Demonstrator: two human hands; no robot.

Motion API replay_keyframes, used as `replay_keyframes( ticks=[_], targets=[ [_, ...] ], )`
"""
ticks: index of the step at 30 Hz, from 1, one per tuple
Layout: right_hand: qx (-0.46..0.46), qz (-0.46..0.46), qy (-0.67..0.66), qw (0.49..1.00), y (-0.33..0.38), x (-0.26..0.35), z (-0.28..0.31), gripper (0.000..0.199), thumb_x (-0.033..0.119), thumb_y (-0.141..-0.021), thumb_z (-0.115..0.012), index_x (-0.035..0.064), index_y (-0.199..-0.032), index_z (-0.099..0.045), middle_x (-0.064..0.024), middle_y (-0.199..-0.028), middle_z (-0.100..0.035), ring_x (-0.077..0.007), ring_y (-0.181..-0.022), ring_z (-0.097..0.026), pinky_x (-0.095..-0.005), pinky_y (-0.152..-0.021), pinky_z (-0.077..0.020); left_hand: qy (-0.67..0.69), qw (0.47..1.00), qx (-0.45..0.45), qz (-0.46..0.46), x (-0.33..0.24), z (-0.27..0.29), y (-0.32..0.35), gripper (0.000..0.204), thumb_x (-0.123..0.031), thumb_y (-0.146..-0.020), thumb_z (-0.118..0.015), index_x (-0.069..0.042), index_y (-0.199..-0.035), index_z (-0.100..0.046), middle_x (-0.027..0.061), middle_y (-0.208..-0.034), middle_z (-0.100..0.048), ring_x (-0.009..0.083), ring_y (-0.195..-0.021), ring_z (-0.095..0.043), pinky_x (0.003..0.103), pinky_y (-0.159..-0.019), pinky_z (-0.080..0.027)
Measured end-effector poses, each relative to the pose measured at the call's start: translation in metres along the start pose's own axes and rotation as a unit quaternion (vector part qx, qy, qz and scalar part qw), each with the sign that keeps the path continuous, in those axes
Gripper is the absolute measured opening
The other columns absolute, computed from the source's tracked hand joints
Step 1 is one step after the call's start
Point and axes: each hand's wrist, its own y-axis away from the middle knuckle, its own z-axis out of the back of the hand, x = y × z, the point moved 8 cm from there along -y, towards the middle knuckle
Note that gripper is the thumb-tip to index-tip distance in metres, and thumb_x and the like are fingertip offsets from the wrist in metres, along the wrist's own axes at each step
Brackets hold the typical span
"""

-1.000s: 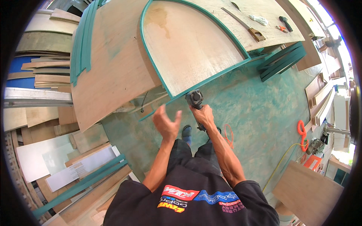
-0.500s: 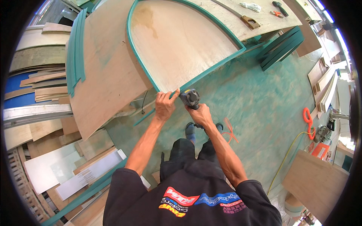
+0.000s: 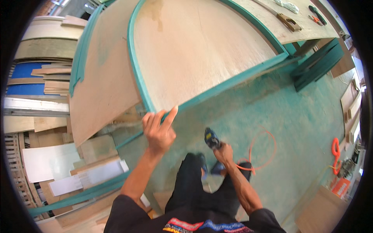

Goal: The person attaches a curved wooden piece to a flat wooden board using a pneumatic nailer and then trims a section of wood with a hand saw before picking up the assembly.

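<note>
Nearest are the 2 legs [image 3: 184,184], and beside the right knee an orange hose [image 3: 253,169] loops over the floor [image 3: 303,116]; a careless step to that side could snag a foot and spoil the balance. The right hand [image 3: 223,153] is closed round the handle of a dark tool [image 3: 211,139], which hangs above the feet, clear of the frame. Whether a finger sits on the trigger, I cannot tell; if it does, a knock could set the tool off over the toes

Farther out, the left hand [image 3: 159,134] is at the near left corner of the green frame [image 3: 233,82], index finger stretched out, the others bent; I cannot tell whether it grips or merely touches. Fingers left there would be at risk if the tool came to that corner. The frame lies around a pale board [image 3: 202,50], its near rail out by the floor, so hard pressure on it might tilt or shift it

Beyond its right side lie a saw [image 3: 288,22] and pliers [image 3: 315,19]; a shove that way could knock the saw
</note>
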Motion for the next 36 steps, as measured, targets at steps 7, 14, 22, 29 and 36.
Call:
replay_keyframes(
  ticks=[7, 14, 22, 29, 36],
  targets=[
    [0.007, 0.068, -0.007, 0.998, -0.094, -0.048, -0.056, 0.035, 0.027, -0.076, -0.071, 0.0022, -0.1, -0.075, -0.0256, -0.086, -0.072, -0.0439, -0.085, -0.07, -0.0494, -0.078, -0.0554, -0.023, 0.998, -0.044, -0.041, -0.011, 0.002, -0.001, 0.038, 0.005, -0.08, -0.068, -0.013, -0.113, -0.078, 0.0047, -0.078, -0.065, 0.0224, -0.071, -0.059, 0.034, -0.08, -0.043],
    [-0.058, 0.171, -0.039, 0.983, -0.147, -0.043, -0.099, 0.039, 0.029, -0.074, -0.075, 0.0025, -0.103, -0.075, -0.0264, -0.088, -0.072, -0.0455, -0.086, -0.07, -0.0499, -0.078, -0.0558, -0.027, 0.992, -0.106, -0.06, -0.015, 0.003, 0.002, 0.028, -0.005, -0.091, -0.068, -0.008, -0.117, -0.075, 0.0096, -0.101, -0.076, 0.0213, -0.087, -0.067, 0.032, -0.088, -0.05],
    [-0.073, 0.306, -0.203, 0.927, -0.086, 0.037, -0.039, 0.039, 0.031, -0.085, -0.079, -0.0047, -0.098, -0.07, -0.0266, -0.085, -0.071, -0.0445, -0.086, -0.07, -0.0453, -0.072, -0.0539, 0.061, 0.991, -0.095, -0.069, 0.0, -0.008, 0.003, 0.026, -0.001, -0.092, -0.065, -0.003, -0.116, -0.075, 0.0113, -0.106, -0.077, 0.0125, -0.088, -0.068, 0.028, -0.082, -0.054],
    [-0.137, 0.392, -0.185, 0.89, -0.044, 0.154, 0.047, 0.042, 0.035, -0.091, -0.077, -0.0056, -0.092, -0.068, -0.0214, -0.07, -0.067, -0.0312, -0.062, -0.064, -0.0408, -0.064, -0.0524, 0.066, 0.995, -0.076, 0.012, 0.013, -0.008, 0.002, 0.026, 0.0, -0.091, -0.065, -0.003, -0.115, -0.075, 0.0117, -0.102, -0.078, 0.0121, -0.088, -0.069, 0.029, -0.082, -0.054],
    [-0.18, 0.41, -0.219, 0.867, -0.052, 0.185, 0.051, 0.051, 0.043, -0.092, -0.074, -0.0074, -0.083, -0.067, -0.0177, -0.063, -0.066, -0.0277, -0.059, -0.068, -0.0413, -0.061, -0.0519, 0.094, 0.991, -0.095, -0.019, 0.009, -0.01, 0.001, 0.025, -0.006, -0.09, -0.066, -0.01, -0.112, -0.077, 0.0109, -0.069, -0.06, 0.0162, -0.062, -0.052, 0.033, -0.068, -0.047]
  ],
)
